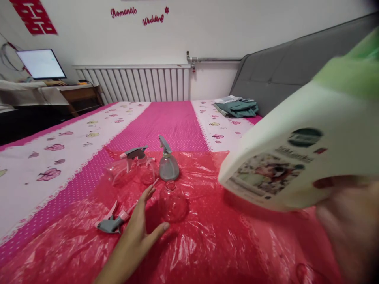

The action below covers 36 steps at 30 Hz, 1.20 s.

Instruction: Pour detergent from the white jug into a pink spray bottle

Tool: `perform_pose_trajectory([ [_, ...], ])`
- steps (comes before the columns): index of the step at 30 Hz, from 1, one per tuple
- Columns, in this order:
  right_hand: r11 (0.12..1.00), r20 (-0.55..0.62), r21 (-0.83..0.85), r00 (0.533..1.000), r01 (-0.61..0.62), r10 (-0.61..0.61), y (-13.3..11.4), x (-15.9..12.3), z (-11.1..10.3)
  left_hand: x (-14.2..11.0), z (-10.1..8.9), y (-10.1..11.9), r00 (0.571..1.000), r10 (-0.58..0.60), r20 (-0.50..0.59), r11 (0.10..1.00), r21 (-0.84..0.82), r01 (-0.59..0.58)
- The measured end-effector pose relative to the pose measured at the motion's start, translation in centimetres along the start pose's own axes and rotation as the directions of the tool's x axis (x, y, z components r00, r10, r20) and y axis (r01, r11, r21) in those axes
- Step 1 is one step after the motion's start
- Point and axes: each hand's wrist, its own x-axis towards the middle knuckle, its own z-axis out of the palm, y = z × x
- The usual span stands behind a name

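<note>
My right hand point(346, 221) is close to the camera, gripping a large white jug with a green cap point(299, 157) tipped on its side above the red plastic sheet point(225, 244). My left hand point(139, 225) reaches out, fingers apart, just left of an open clear spray bottle point(172, 201) that stands upright without its top. A loose grey and pink spray head point(111, 223) lies left of that hand. Behind stand a grey-filled spray bottle point(168, 163) and a clear spray bottle lying on its side point(130, 167).
The sheet lies on a bed with a pink and white cover point(174, 118). Folded green cloth point(237, 106) lies near the grey headboard point(284, 67). A radiator point(136, 83) lines the wall; a lit monitor point(41, 63) stands on a desk at left.
</note>
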Motion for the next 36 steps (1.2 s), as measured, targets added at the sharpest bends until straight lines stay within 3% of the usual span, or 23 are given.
perform_pose_trajectory([
  [4,0.968,0.146,0.015,0.959,-0.250,0.245,1.9,-4.6,0.7,-0.8,-1.8,1.4,0.997,-0.003,-0.080,1.000,0.028,0.006],
  [7,0.966,0.286,-0.025,0.924,-0.258,0.254,3.9,-6.7,0.6,-1.6,-3.5,3.6,0.989,0.018,-0.145,0.999,0.052,-0.011],
  [11,0.962,0.438,-0.079,0.858,-0.260,0.268,5.6,-7.3,0.3,-1.3,-4.8,7.4,0.965,0.027,-0.261,0.997,0.077,-0.007],
  [13,0.971,0.486,-0.110,0.841,-0.211,0.238,6.1,-7.0,0.3,-0.2,-5.2,9.5,0.961,0.123,-0.249,0.990,0.096,-0.101],
  [15,0.979,0.496,-0.131,0.844,-0.158,0.203,6.5,-6.7,0.1,1.7,-5.4,12.0,0.937,0.288,-0.199,0.958,0.061,-0.282],
  [18,0.982,0.501,-0.140,0.846,-0.130,0.183,6.8,-6.4,0.0,5.7,-5.6,16.5,0.867,0.486,-0.109,0.868,-0.055,-0.494],
  [21,0.982,0.513,-0.145,0.840,-0.119,0.178,6.9,-6.3,0.1,10.3,-4.8,20.8,0.762,0.648,-0.008,0.734,-0.262,-0.627],
  [25,0.984,0.502,-0.150,0.850,-0.096,0.159,6.9,-6.4,0.3,14.5,-2.3,23.1,0.615,0.758,0.217,0.604,-0.589,-0.537],
  [26,0.984,0.503,-0.151,0.850,-0.090,0.155,6.9,-6.5,0.3,15.0,-1.6,23.1,0.614,0.754,0.234,0.599,-0.630,-0.495],
  [30,0.985,0.522,-0.153,0.840,-0.077,0.147,7.1,-6.7,0.3,15.3,0.4,22.4,0.724,0.682,0.102,0.585,-0.671,-0.457],
  [36,0.985,0.487,-0.165,0.864,-0.050,0.126,6.9,-7.0,0.3,14.7,1.5,22.7,0.808,0.589,0.028,0.622,-0.653,-0.431],
])
